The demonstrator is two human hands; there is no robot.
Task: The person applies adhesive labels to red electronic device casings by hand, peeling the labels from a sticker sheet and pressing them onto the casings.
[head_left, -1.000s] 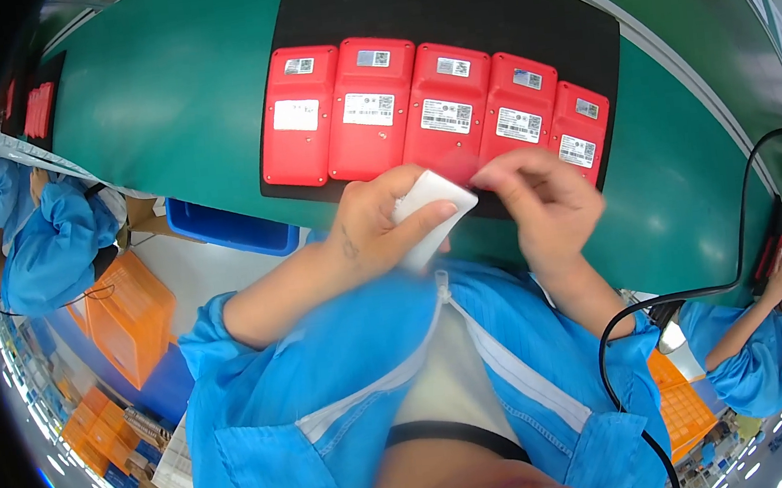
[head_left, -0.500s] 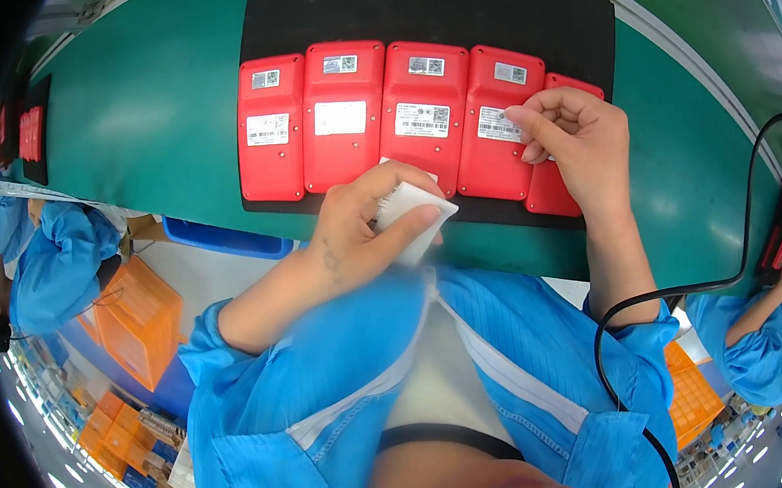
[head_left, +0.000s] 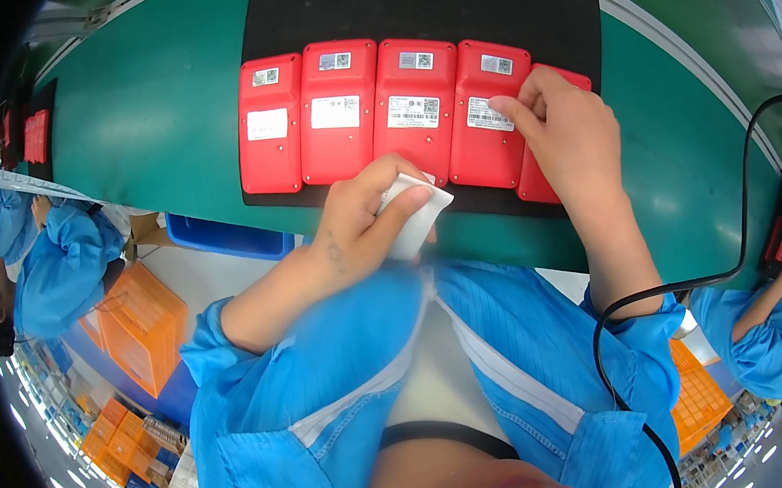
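1. The left hand (head_left: pixel 355 214), near the centre of the frame, is gripping a folded white sheet (head_left: pixel 414 224) between thumb and fingers.
2. The right hand (head_left: pixel 575 134), right of centre, is curling its fingers in, with the thumb tip lying over the lower label (head_left: pixel 485 119) of the fourth red device (head_left: pixel 483 164). I can't tell whether it is pinching anything.
3. Five red devices are lying in a row across the upper middle. Four are already showing a small silvery label above and a larger white one below. The right hand is covering much of the fifth device (head_left: pixel 538 181), so I can't judge what is left there.
4. The devices are looking glossy, with rounded corners and small holes in their upturned faces; the labels are appearing flat. The fifth is lying aslant at the row's right end.
5. Beneath them, a black mat (head_left: pixel 318 4) is covering part of the green table (head_left: pixel 148 107).
6. Farther out, a blue bin (head_left: pixel 230 239) and an orange crate (head_left: pixel 141 332) are standing at left, a black cable (head_left: pixel 740 207) is looping down the right, and co-workers in blue are sitting at both edges.
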